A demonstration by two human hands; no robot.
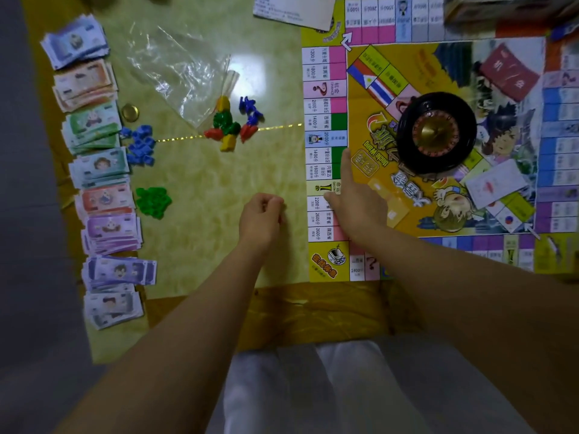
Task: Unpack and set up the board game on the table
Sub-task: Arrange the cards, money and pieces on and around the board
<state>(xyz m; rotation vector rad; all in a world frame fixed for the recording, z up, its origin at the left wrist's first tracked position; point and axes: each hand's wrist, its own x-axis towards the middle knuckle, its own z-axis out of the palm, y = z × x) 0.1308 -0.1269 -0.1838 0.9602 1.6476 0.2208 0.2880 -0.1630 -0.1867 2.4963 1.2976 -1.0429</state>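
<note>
Grey floor (25, 214) far left; white garment (344, 386) over lap, btm centre

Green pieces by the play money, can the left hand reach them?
Probably yes. The left hand is just right of the green pieces, with only bare tabletop between them; nothing lies in the way.

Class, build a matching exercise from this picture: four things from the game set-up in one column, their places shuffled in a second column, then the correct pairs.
1 roulette wheel
2 green houses
3 clear plastic bag
4 right hand

A flat on the table, beyond the coloured pawns
B on the left edge of the board
C in the board's middle
D heaped beside the banknote stacks

Pairs: 1-C, 2-D, 3-A, 4-B
</note>
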